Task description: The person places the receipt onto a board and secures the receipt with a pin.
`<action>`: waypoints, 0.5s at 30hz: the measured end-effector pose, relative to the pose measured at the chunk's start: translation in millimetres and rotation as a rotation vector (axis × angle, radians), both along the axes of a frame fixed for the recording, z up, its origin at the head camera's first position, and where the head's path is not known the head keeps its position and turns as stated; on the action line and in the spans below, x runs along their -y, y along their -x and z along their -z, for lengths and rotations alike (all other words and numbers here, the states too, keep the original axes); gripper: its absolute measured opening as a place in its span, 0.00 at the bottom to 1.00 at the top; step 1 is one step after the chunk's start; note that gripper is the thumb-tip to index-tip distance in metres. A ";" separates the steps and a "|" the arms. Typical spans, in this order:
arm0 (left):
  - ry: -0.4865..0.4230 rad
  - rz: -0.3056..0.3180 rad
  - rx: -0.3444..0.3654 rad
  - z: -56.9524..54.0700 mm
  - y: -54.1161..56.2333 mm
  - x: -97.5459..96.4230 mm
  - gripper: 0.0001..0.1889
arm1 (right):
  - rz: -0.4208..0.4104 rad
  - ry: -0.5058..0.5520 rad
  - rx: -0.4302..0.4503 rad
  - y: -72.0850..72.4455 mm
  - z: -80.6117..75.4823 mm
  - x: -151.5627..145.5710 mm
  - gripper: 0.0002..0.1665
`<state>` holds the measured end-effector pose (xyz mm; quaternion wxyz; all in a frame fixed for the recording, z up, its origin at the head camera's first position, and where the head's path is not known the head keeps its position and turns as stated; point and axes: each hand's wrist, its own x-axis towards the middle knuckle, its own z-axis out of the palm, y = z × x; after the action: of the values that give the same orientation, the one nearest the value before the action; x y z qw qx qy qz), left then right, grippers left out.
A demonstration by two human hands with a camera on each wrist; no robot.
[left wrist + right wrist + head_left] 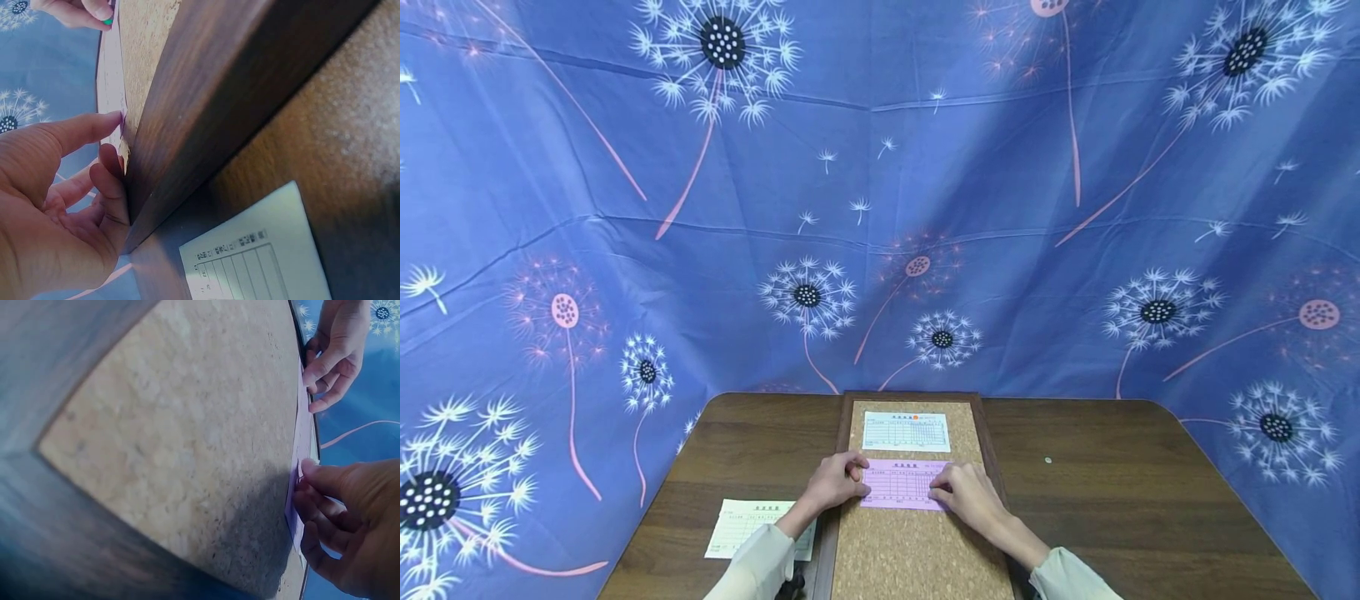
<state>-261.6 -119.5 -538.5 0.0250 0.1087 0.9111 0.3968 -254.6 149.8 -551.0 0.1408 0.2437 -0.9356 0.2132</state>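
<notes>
A pink printed form (pixel 895 483) lies on the cork board (pixel 925 550), below a white printed form (pixel 906 432). My left hand (pixel 835 482) is at the pink form's left edge. In the left wrist view its thumb (pixel 103 127) stretches onto the paper while other fingers curl beside the board. Near the form's right edge my right hand (pixel 970 496) pinches a small green-headed thing (pixel 108 22), which looks like a pushpin. The right wrist view shows its thumb and fingers (pixel 315 472) together against the paper; the pin's point is hidden.
A pale green form (pixel 748 525) lies on the wooden table (pixel 1112 492) left of the board's raised frame (pixel 187 106). A small pale round thing (pixel 1048 460) sits to the right. The blue dandelion cloth (pixel 1000 317) hangs behind.
</notes>
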 end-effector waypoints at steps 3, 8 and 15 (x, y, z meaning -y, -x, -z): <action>0.002 0.001 -0.005 0.3 -0.3 0.3 0.18 | -0.026 0.047 0.013 0.6 -0.9 0.7 0.03; 0.007 0.003 -0.012 0.7 -0.7 0.6 0.18 | -0.041 0.160 0.078 1.7 -2.8 1.1 0.03; -0.009 0.009 -0.006 -0.5 -1.4 0.2 0.18 | -0.073 0.349 0.276 4.0 0.6 -1.0 0.06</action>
<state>-260.1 -119.7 -538.0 0.0234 0.1142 0.9088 0.4006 -258.5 150.8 -551.6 0.0435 0.2178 -0.8856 0.4080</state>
